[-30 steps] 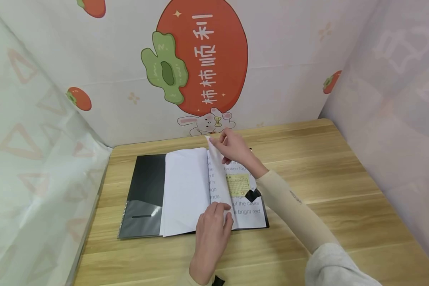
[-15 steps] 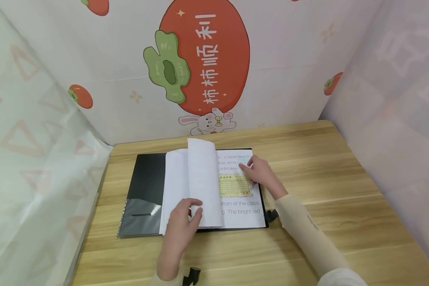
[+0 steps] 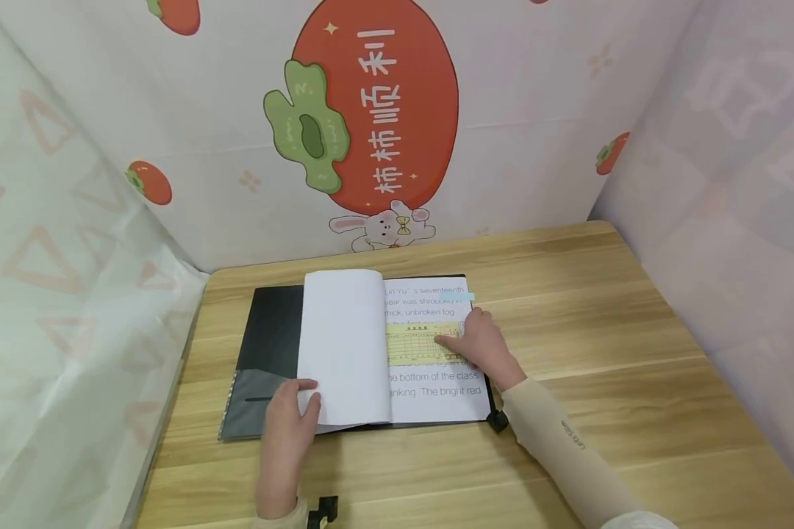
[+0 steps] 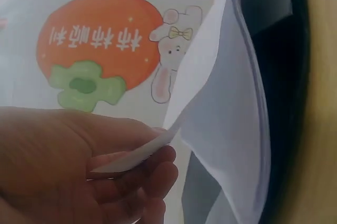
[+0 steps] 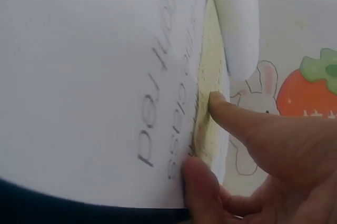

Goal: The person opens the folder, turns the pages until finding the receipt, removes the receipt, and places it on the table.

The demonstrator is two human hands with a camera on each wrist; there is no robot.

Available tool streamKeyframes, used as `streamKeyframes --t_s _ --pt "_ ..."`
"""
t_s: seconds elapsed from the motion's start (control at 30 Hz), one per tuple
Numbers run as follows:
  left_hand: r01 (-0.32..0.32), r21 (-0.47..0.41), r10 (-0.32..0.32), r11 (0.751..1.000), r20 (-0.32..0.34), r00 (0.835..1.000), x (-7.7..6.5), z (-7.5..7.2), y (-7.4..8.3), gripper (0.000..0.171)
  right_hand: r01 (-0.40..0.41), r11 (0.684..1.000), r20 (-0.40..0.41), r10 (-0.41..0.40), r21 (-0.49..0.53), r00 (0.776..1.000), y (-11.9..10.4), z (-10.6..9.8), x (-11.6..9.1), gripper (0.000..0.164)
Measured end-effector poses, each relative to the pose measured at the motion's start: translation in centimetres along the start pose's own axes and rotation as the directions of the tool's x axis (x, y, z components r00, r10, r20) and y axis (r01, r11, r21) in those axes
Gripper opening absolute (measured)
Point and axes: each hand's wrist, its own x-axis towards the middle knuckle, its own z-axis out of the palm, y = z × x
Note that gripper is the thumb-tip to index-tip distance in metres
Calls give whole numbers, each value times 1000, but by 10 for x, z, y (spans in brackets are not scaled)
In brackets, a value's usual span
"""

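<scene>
An open black folder with white pages lies on the table. My left hand pinches the lower left corner of a turned blank page; in the left wrist view, that page runs between thumb and fingers. On the right, a printed page carries a yellow gridded slip and a pale blue tab poking past its edge. My right hand lies over the printed page's right edge, one digit touching the yellow slip, as the right wrist view shows on the slip. Its other fingers are partly hidden.
The wooden table extends right of the folder and in front of it. A clear pocket covers the folder's lower left inner cover. A white cloth printed with persimmons rises behind the table, with more cloth on both sides.
The left hand has moved left and the blank page has turned over to the left, uncovering more of the slip. The right hand let go of the page's top and came down to the slip.
</scene>
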Motion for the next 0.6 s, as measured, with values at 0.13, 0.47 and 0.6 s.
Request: streamKeyframes --t_s 0.13,0.47,0.6 --pt "6 27 -6 1000 9 1000 3 5 -17 20 19 997 -61 -24 -72 998 -3 3 -4 85" --pt "67 53 -69 996 30 997 12 31 -45 21 12 998 -64 -8 63 998 1 5 -5 55" --pt "64 32 -65 997 14 998 12 35 -46 21 16 976 -36 -9 216 999 9 0 -3 45"
